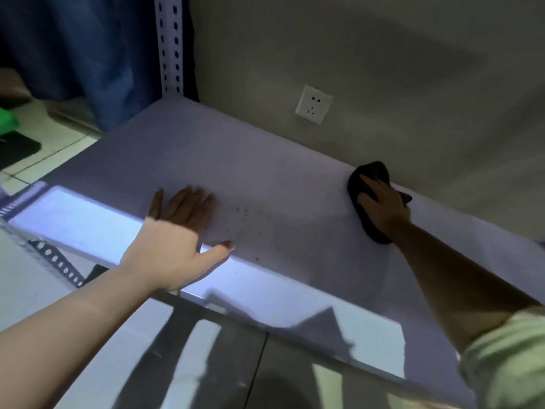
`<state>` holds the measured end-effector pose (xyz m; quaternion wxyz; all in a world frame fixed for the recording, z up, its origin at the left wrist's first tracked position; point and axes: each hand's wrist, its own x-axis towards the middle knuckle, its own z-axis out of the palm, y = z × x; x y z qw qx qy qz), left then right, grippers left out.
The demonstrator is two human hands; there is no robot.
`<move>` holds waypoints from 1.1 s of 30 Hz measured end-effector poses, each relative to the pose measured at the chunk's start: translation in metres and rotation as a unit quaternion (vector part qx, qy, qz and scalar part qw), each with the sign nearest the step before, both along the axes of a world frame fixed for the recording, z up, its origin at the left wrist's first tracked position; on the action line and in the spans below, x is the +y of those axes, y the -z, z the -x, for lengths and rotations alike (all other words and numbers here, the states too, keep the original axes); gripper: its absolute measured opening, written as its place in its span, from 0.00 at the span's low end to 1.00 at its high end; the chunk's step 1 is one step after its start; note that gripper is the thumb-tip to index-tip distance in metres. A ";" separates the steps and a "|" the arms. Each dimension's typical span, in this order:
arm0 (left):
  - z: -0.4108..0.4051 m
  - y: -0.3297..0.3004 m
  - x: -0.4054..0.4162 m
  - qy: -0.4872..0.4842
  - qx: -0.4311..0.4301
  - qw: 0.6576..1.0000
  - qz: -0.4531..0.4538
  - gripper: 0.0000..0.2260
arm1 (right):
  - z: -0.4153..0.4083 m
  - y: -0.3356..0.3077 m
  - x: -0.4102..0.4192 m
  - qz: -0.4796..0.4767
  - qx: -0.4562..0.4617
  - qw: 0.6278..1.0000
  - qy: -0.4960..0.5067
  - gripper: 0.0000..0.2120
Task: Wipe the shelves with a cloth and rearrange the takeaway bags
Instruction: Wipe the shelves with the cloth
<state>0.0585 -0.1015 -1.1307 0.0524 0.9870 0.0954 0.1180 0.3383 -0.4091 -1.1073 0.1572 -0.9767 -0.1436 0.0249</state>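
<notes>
Storage or back room: slotted-angle metal shelving upright (168,42), plain wall with socket (313,104), tiled floor (44,143).

Shelf (265,160): under both hands.
Left hand (177,228): on the shelf's front part.
Cloth (370,199): under the right hand (383,208), by the rear wall.
Socket (314,104): on the wall behind, between the hands.
Upright post (172,45): behind the left hand, at the shelf's far corner.
</notes>
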 end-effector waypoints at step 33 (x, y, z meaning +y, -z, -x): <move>0.015 -0.013 0.023 -0.083 0.093 0.992 -0.029 0.41 | 0.147 -0.001 0.136 0.041 0.011 0.999 0.028 0.28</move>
